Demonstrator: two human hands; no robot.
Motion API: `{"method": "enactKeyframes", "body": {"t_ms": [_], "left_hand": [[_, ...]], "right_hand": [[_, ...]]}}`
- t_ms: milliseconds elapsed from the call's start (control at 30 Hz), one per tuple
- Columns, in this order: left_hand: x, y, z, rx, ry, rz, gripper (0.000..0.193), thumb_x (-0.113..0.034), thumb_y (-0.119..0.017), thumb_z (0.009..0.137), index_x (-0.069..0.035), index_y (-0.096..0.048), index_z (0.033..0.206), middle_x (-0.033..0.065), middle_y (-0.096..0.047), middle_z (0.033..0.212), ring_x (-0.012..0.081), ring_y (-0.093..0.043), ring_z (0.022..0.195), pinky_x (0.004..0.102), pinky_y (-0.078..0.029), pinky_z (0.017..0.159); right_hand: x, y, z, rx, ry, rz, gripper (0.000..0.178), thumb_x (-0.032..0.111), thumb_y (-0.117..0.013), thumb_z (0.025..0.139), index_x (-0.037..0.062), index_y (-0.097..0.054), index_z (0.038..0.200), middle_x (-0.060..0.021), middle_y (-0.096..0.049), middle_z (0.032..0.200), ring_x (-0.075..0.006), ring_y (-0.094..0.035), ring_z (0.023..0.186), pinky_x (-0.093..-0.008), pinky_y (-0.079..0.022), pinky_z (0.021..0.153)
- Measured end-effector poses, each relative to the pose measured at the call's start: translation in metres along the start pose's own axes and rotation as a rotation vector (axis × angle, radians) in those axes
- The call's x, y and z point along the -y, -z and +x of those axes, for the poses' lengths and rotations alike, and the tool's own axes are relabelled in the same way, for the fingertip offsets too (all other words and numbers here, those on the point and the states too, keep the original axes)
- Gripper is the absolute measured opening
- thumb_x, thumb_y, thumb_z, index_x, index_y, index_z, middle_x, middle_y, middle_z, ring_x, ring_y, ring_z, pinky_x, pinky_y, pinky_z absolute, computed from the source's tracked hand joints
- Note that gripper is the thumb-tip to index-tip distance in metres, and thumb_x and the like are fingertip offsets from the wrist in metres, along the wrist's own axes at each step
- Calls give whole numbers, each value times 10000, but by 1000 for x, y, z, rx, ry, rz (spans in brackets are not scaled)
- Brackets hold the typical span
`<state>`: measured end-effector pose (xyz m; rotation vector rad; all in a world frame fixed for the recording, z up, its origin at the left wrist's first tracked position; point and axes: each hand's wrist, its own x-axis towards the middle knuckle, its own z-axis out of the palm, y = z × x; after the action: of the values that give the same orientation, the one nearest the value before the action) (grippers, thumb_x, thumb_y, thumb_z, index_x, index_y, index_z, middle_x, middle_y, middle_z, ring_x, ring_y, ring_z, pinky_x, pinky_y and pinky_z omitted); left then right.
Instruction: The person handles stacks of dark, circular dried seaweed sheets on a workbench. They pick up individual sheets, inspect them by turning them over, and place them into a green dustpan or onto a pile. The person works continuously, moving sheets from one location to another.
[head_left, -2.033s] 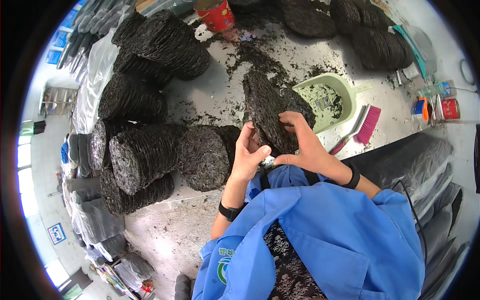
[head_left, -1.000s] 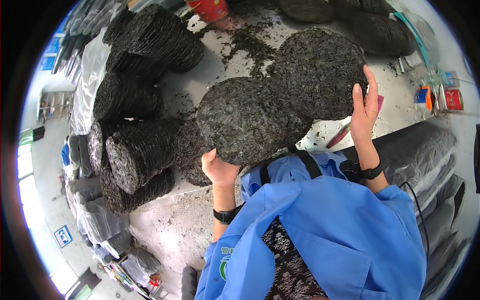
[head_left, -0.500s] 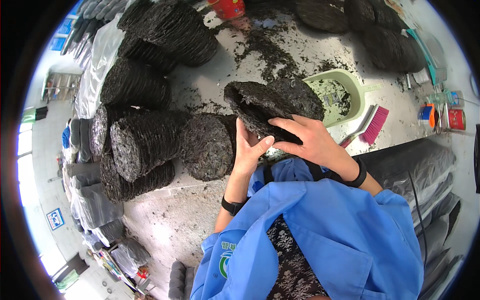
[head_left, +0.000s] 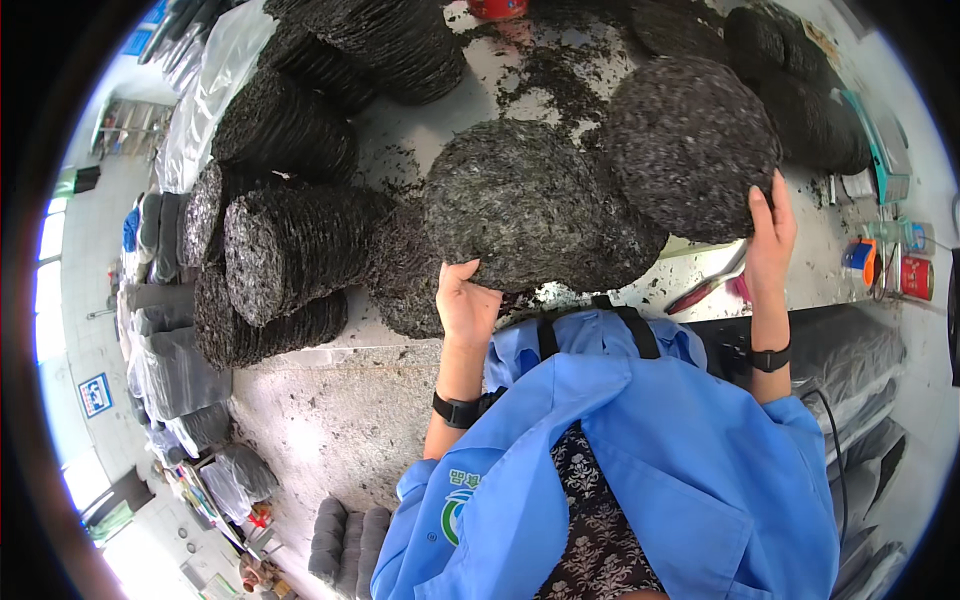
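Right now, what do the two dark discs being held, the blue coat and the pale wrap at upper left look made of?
Left disc and right disc: probably dried seaweed, dull with slight sheen, from matted flakes and ragged rims. Blue coat: matte cloth, fibre unclear, from soft folds and seams. Pale wrap: likely glossy plastic film, from creases and highlights.

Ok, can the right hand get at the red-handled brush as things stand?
Probably not yet: the right hand holds a dark round sheet, so its grip looks occupied. The red-handled brush lies close by, though, its handle in plain view.
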<state>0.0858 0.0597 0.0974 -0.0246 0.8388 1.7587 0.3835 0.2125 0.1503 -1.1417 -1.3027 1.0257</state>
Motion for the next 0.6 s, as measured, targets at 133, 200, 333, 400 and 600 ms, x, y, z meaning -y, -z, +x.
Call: {"method": "enactKeyframes", "body": {"t_ms": [133, 200, 333, 400, 600], "left_hand": [[-2, 3, 1, 101, -54, -60, 495, -21, -475, 787, -59, -436, 1279, 125, -470, 1301, 318, -439, 1210, 513, -349, 1027], [-3, -6, -6, 224, -190, 40, 521, -33, -462, 829, -67, -374, 1341, 137, -453, 1317, 334, -423, 1226, 583, -322, 1024], [5, -12, -6, 151, -475, 334, 375, 0, -439, 885, -36, -480, 1256, 130, -467, 1306, 314, -463, 1195, 588, -325, 1029], [11, -19, 0, 99, -613, 707, 347, 53, -465, 865, -52, -562, 1181, 136, -447, 1339, 298, -452, 1214, 537, -333, 1037], [4, -48, -15, 733, -817, 1479, 551, -43, -546, 628, -109, -618, 1170, 167, -281, 1459, 340, -163, 1387, 487, -87, 1111]], "right_hand": [[6, 8, -7, 15, -1, 31, 558, 0, -489, 891, 72, -291, 1408, -82, -418, 1342, -118, -495, 1058, -241, -390, 912], [-7, 7, -9, 14, -2, 19, 569, -5, -496, 882, 76, -287, 1404, -90, -407, 1339, -119, -496, 1045, -246, -395, 899], [-14, -5, -16, 83, -198, 211, 560, 9, -512, 882, 63, -295, 1396, -107, -381, 1361, -141, -459, 1123, -251, -380, 931], [-19, -10, -18, 124, -265, 272, 550, 17, -511, 889, 56, -296, 1393, -110, -401, 1344, -153, -447, 1156, -259, -380, 947], [-16, -38, -42, 261, -454, 604, 598, -42, -428, 833, 94, -284, 1398, -95, -518, 1236, -153, -550, 1054, -290, -437, 907]]}}
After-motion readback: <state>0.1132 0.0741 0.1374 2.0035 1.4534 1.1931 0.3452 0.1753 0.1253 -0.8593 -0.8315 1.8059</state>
